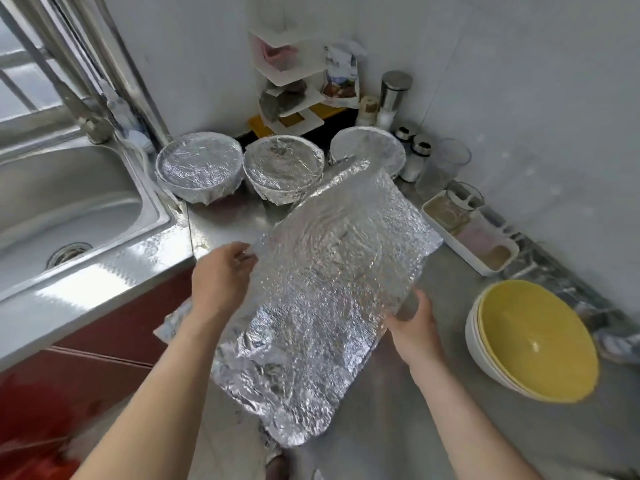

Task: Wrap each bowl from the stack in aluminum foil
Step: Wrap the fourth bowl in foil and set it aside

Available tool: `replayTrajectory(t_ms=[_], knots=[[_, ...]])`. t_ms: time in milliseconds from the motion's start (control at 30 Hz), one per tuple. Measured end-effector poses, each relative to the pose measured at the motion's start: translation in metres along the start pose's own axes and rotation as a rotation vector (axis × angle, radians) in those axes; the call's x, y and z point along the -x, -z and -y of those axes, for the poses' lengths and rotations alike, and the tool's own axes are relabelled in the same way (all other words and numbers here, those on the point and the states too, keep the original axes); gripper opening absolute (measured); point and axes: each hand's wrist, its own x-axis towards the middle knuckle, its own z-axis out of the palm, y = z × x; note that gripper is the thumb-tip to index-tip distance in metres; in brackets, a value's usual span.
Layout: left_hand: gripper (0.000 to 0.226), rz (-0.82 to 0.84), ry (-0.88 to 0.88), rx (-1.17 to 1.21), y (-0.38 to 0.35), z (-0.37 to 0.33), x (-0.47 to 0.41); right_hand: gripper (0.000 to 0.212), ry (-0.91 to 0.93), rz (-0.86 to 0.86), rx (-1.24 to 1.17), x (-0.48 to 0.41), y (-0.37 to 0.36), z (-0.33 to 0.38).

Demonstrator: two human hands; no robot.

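Fingers of your left hand and right hand grip the foil sheet; three wrapped bowls stand at twelve o'clock, the stack at three o'clock waits.

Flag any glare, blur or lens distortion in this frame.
Head view: strong glare on the sink rim and specular sparkle across the foil sheet; head view: the red cabinet front smears into blur at lower left; head view: fisheye bends the window bars and stretches the yellow bowl at the edge.
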Motion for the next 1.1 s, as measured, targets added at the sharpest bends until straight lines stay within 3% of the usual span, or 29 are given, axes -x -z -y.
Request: replayTrajectory(t_ms=[100, 300, 433, 533, 600, 667, 867, 1000, 1100], knots=[[0.027, -0.058, 0.011, 0.001, 0.002, 0.001, -0.011, 0.072, -0.067, -0.067, -0.157, -0.001, -0.009, 0.003], [0.025, -0.107, -0.162, -0.029, -0.005, 0.016, -0.006, 0.08, 0.028, -0.083, -0.077, -0.005, -0.016, 0.023], [0.022, -0.141, -0.075, 0.218, 0.012, 0.005, 0.011, 0.071, 0.136, 0.111, -0.04, 0.004, -0.012, 0.025], [0.034, -0.064, -0.098, 0.064, 0.013, 0.014, 0.016, 0.073, 0.202, 0.235, 0.066, 0.011, -0.01, 0.025], [0.051, 0.042, 0.079, -0.032, 0.008, 0.026, 0.018, 0.073, 0.177, 0.287, 0.049, 0.014, -0.012, 0.027], [0.058, 0.095, 0.211, -0.111, 0.0, 0.036, 0.023, 0.066, 0.108, 0.269, -0.031, 0.014, -0.019, 0.029], [0.062, 0.032, 0.187, -0.145, -0.011, 0.051, 0.033, 0.063, 0.004, 0.113, -0.147, 0.017, -0.04, 0.032], [0.05, 0.021, 0.051, -0.278, -0.006, 0.052, 0.021, 0.042, 0.098, 0.126, -0.27, 0.011, -0.039, 0.047], [0.03, 0.117, 0.036, -0.248, -0.006, 0.06, 0.007, 0.022, -0.011, 0.217, -0.455, -0.002, -0.022, 0.049]])
